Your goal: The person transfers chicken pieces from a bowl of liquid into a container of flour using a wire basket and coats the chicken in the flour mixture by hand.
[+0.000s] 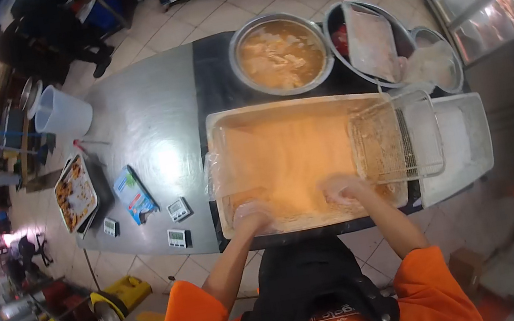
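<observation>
A large rectangular tub point(220, 166) holds a wide bed of orange-yellow powder. Both hands are inside it, in clear gloves. My left hand point(254, 217) is at the tub's near left corner, its fingers blurred and partly sunk in the powder. Near the front edge, right of centre, my right hand point(341, 190) touches the powder, also smeared by motion. What either hand holds, if anything, cannot be made out. A wire basket point(380, 143) rests over the tub's right end. Thin clear plastic point(213, 174) hangs over the left rim.
Behind the tub stand a bowl of pieces in liquid point(281, 54) and a basin point(331, 15) with a tray. A white bin point(456, 154) is at right. Timers point(178, 209), a blue packet point(133, 193) and a food tray point(77, 194) lie left. A person point(62, 30) stands far left.
</observation>
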### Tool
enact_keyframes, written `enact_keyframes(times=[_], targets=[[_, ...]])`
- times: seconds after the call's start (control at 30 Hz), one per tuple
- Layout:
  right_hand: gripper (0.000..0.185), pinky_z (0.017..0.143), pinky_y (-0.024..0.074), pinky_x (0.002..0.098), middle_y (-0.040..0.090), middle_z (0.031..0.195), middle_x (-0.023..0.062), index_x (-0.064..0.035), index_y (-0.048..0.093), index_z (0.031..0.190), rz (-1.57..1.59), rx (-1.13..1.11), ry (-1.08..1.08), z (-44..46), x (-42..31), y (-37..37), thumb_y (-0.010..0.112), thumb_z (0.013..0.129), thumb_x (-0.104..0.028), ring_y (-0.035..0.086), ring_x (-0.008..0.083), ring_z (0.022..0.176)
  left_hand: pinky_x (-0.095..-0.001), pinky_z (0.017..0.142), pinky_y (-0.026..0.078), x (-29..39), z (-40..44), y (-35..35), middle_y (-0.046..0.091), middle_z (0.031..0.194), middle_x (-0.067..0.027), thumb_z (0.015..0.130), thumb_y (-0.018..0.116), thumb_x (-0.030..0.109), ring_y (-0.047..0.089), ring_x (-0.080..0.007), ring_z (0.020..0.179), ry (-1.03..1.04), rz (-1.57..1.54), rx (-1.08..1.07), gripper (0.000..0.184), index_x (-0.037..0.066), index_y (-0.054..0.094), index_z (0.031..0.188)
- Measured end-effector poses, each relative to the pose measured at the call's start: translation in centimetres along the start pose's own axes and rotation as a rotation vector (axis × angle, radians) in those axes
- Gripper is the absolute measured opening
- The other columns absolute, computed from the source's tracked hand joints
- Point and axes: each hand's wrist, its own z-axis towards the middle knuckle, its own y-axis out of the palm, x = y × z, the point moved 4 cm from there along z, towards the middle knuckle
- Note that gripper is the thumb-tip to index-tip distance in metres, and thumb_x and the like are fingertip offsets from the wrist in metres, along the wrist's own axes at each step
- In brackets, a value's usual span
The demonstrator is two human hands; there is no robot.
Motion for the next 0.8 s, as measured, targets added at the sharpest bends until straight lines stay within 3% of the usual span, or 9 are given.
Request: enact_keyframes(times=[0.13, 0.2, 0.3, 0.37, 0.47, 0.57, 0.63, 0.73, 0.8], targets=[[0.025, 0.056, 0.0458, 0.0332, 0.065, 0.083, 0.01, -0.0049, 0.066, 0.1, 0.171, 0.039, -0.197, 2.5, -5.9, 3.2, 0.052, 0.091, -0.024, 0.06, 0.0187, 0.07, -0.0437, 0.069, 0.051, 0.2, 2.5, 2.0, 0.068, 0.09, -0.0124, 0.081, 0.054, 0.028, 0.065, -0.0277, 0.081, -0.09, -0.196, -0.017, 0.026, 0.008, 0.07, 0.086], [0.034, 0.076, 0.0484, 0.0364, 0.066, 0.11, 0.01, -0.0031, 0.065, 0.111, 0.517, -0.069, 0.127, 4.2, -7.3, 3.2, 0.055, 0.09, -0.027, 0.062, 0.0184, 0.094, -0.0422, 0.071, 0.05, 1.0, 2.7, 1.2, 0.067, 0.092, -0.0129, 0.085, 0.051, 0.03, 0.064, -0.0275, 0.083, -0.145, -0.379, -0.005, 0.029, 0.007, 0.068, 0.09], [0.018, 0.067, 0.0474, 0.039, 0.066, 0.083, 0.0112, -0.0051, 0.064, 0.09, 0.085, 0.23, -0.09, 3.9, -10.8, -3.4, 0.058, 0.085, -0.021, 0.062, 0.0252, 0.078, -0.0399, 0.074, 0.049, 0.7, 0.7, 0.3, 0.066, 0.097, -0.0138, 0.091, 0.047, 0.032, 0.062, -0.0273, 0.086, -0.279, -0.838, 0.101, 0.033, 0.005, 0.066, 0.095], [0.019, 0.067, 0.0481, 0.0405, 0.064, 0.086, 0.0167, -0.0027, 0.067, 0.09, -0.902, 0.362, -0.321, 3.6, -15.5, -6.7, 0.059, 0.079, -0.016, 0.061, 0.0269, 0.075, -0.0384, 0.076, 0.048, 0.2, -1.6, -0.2, 0.065, 0.099, -0.0143, 0.094, 0.045, 0.033, 0.06, -0.0271, 0.088, -0.359, -1.129, 0.244, 0.036, 0.004, 0.065, 0.099], [0.015, 0.069, 0.0485, 0.0439, 0.063, 0.079, 0.0196, -0.0044, 0.066, 0.08, -0.64, 0.534, -0.337, 10.6, -14.3, -5.8, 0.059, 0.074, -0.016, 0.061, 0.0344, 0.074, -0.0312, 0.083, 0.045, -0.2, -4.0, -2.4, 0.063, 0.11, -0.0107, 0.095, 0.048, 0.036, 0.057, -0.0205, 0.097, -0.553, -1.279, 0.471, 0.04, 0.002, 0.062, 0.111], [0.016, 0.067, 0.0473, 0.0477, 0.062, 0.08, 0.0201, -0.0032, 0.063, 0.079, -0.148, 1.032, -0.834, 8.9, -14.8, -4.5, 0.057, 0.078, -0.018, 0.06, 0.0381, 0.075, -0.0315, 0.084, 0.046, -0.3, -4.5, -5.4, 0.064, 0.113, -0.0114, 0.095, 0.048, 0.037, 0.058, -0.0204, 0.1, -0.667, -1.139, 0.738, 0.043, 0.002, 0.061, 0.116], [0.02, 0.071, 0.0475, 0.0482, 0.063, 0.089, 0.0214, -0.0018, 0.063, 0.089, -0.247, 0.752, -0.674, 9.1, -12.1, -3.4, 0.054, 0.082, -0.018, 0.059, 0.0402, 0.082, -0.033, 0.082, 0.047, 0.6, -5.3, -8.2, 0.064, 0.111, -0.0117, 0.095, 0.048, 0.037, 0.06, -0.0206, 0.098, -0.644, -0.989, 0.875, 0.044, 0.001, 0.06, 0.117], [0.03, 0.084, 0.0481, 0.0429, 0.062, 0.108, 0.0207, -0.0021, 0.061, 0.11, -0.355, 0.255, -0.239, 3.6, -14.5, -7.9, 0.057, 0.083, -0.016, 0.059, 0.037, 0.098, -0.0383, 0.077, 0.051, 2.4, -3.8, -9.2, 0.065, 0.103, -0.0187, 0.094, 0.046, 0.025, 0.063, -0.0278, 0.098, -0.621, -0.436, 0.288, 0.033, 0.007, 0.058, 0.118], [0.031, 0.085, 0.048, 0.0417, 0.064, 0.109, 0.0184, -0.0029, 0.062, 0.112, -0.051, 0.387, -0.444, 4.2, -13.8, -8.9, 0.057, 0.084, -0.018, 0.06, 0.0334, 0.099, -0.0374, 0.065, 0.05, 1.6, -2.0, -5.7, 0.067, 0.094, -0.0159, 0.092, 0.059, 0.026, 0.064, -0.0235, 0.079, -0.376, -1.34, 0.865, 0.031, 0.001, 0.064, 0.111]])
